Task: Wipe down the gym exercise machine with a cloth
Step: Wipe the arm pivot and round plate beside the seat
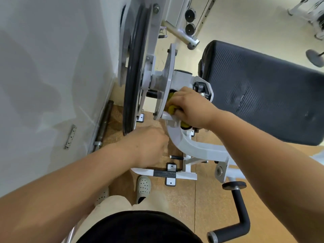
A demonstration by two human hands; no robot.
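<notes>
Head view, looking down. My right hand [191, 109] hides most of the yellow cloth [171, 109]. Only three small patches of it show: one above the fingers, one between them, and one under the heel of the hand at 5 o'clock. The fingers are curled tightly round the cloth and press it to the pivot of the machine [182, 79], just right of the grey cam plate [166, 79] and at the top of the curved white arm [185, 146]. The left hand [147, 146], at 7 o'clock from the right one, shows me its back and is blurred. Its fingertips are turned under beside the curved arm, and I cannot tell whether they are apart, together or holding anything. The black pulley wheel [135, 67] at 11 o'clock is cut off by the top edge, and the black padded seat [263, 92] at 3 o'clock by the right edge. The machine's frame is painted white, with grey plates, bare bolts and a strip of black grip tape on the foot bar [164, 173] at 6 o'clock. A black foam handle [240, 216] lies at 5 o'clock. One perforated white shoe [143, 186] stands on the brown floor [192, 207]; the other is mostly hidden behind my left forearm. A white wall [43, 67] fills 9 o'clock.
</notes>
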